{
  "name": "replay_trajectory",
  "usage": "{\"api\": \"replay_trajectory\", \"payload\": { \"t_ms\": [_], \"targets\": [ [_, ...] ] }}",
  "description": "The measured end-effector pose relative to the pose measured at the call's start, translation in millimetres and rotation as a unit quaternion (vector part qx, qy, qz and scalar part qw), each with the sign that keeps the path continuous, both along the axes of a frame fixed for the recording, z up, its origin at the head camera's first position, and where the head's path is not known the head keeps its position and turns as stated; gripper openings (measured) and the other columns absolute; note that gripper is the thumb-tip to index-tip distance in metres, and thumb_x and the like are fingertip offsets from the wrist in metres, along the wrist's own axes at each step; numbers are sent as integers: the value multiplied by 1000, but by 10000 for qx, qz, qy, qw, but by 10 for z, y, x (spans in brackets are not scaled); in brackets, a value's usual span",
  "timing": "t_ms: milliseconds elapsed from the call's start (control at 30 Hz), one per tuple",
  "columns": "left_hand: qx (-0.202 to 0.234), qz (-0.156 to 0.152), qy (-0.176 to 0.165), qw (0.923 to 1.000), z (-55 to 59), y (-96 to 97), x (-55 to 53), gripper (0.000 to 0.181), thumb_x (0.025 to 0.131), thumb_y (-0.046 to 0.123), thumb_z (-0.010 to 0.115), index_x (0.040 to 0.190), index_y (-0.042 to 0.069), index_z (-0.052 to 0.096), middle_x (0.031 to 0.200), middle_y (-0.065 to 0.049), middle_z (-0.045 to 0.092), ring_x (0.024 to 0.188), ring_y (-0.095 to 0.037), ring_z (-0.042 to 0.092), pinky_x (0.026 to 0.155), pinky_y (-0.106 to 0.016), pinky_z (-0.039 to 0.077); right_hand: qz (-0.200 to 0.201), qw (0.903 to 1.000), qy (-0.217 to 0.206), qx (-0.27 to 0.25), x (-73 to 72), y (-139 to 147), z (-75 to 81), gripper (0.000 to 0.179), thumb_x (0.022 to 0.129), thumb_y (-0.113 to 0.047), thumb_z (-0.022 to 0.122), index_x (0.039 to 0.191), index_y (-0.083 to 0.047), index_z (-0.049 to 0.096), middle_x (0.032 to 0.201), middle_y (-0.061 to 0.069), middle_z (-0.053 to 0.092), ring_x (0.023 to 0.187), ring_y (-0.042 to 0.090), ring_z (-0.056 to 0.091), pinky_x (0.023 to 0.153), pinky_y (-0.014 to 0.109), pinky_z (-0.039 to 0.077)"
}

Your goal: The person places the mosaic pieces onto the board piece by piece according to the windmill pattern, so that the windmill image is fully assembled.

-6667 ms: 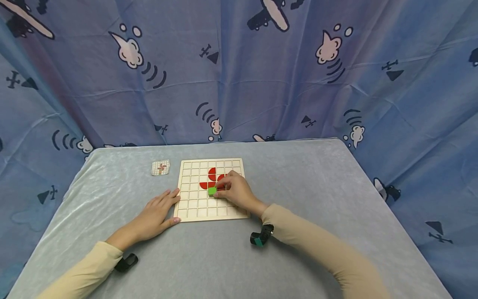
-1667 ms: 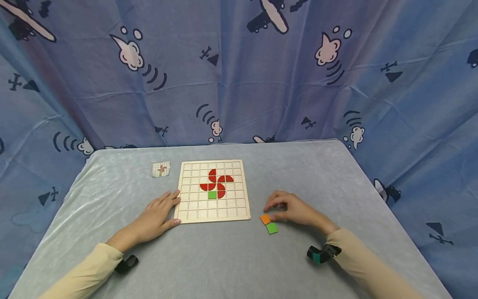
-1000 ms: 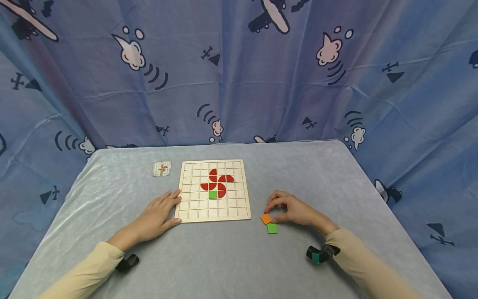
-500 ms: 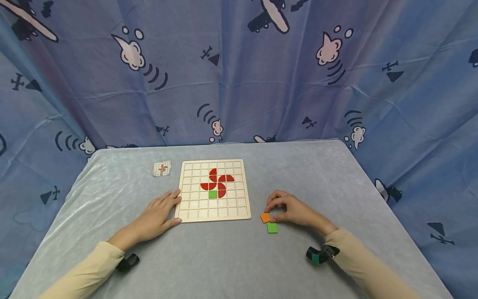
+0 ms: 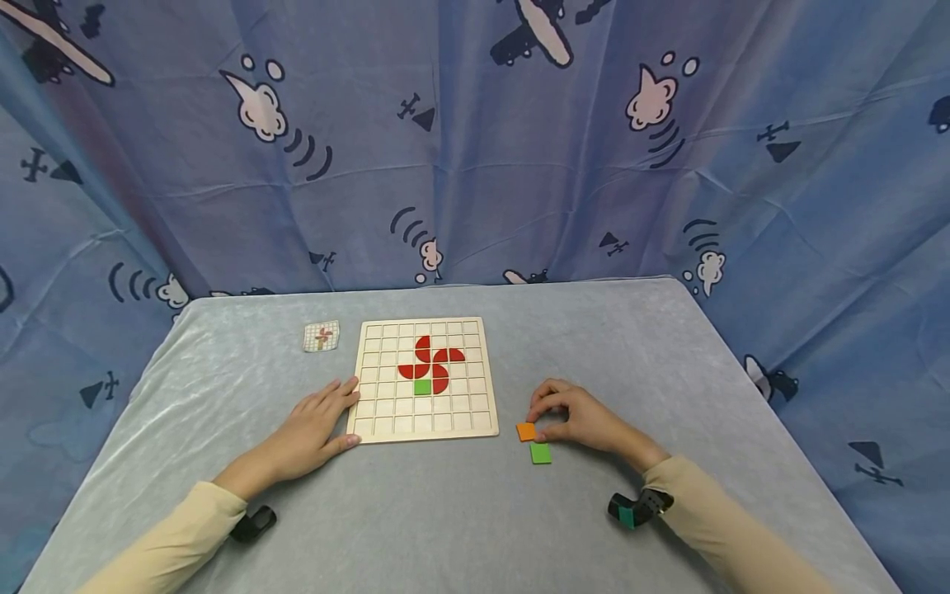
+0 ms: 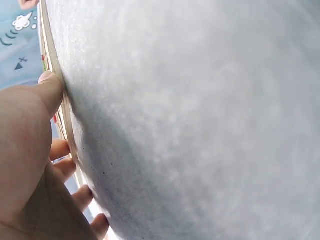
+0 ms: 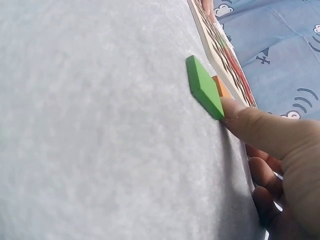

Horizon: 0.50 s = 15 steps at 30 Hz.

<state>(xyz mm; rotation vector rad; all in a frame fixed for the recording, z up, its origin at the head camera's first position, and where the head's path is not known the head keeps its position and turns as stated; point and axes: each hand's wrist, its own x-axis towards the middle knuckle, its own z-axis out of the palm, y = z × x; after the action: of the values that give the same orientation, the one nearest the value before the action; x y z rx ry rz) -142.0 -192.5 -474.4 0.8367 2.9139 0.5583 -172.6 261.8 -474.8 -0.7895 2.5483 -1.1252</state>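
My left hand [image 5: 304, 433] lies flat on the tablecloth, its fingertips and thumb touching the left edge of the square wooden grid board [image 5: 386, 425]. On the board, red quarter-round tiles [image 5: 439, 380] form a pinwheel, and a green square tile [image 5: 422, 387] sits below its centre. Right of the board, my right hand [image 5: 582, 417] pinches an orange square tile [image 5: 525, 431] at its right side between thumb and forefinger. Another green square tile [image 5: 541, 454] lies just in front of it; in the right wrist view this green tile [image 7: 205, 87] partly hides the orange one.
A small card [image 5: 321, 337] printed with a pinwheel on a grid lies left of the board. The table is covered with a pale grey-blue cloth [image 5: 416, 520]. Behind it hangs a blue curtain [image 5: 475, 165] with airplanes and clouds.
My right hand has left the board, where the green tile now lies flat, and come to the tiles at the right. The orange tile has turned slightly there. My left hand has stayed put.
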Motion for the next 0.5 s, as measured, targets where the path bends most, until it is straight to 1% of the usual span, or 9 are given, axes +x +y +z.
{"api": "replay_trajectory", "payload": {
  "t_ms": [367, 500],
  "targets": [
    [15, 4, -10, 10000, -9, 1, -2, 65, 98, 37, 60, 147, 0, 41, 163, -17, 28, 148, -44, 27, 116, -61, 27, -77, 10000, 12, 38, -6, -9, 8, 20, 76, -29, 85, 93, -23, 75, 106, -2, 64, 105, 16, 55, 92, 32, 46],
    [22, 5, 3, 10000, -13, -2, -4, 64, 98, 37, 60, 147, 0, 42, 163, -17, 28, 148, -44, 28, 115, -62, 28, -84, 10000, 7, 35, -24, -15, 29, 21, 76, -29, 86, 94, -24, 76, 104, -3, 65, 103, 14, 56, 89, 30, 48]
  ]
}}
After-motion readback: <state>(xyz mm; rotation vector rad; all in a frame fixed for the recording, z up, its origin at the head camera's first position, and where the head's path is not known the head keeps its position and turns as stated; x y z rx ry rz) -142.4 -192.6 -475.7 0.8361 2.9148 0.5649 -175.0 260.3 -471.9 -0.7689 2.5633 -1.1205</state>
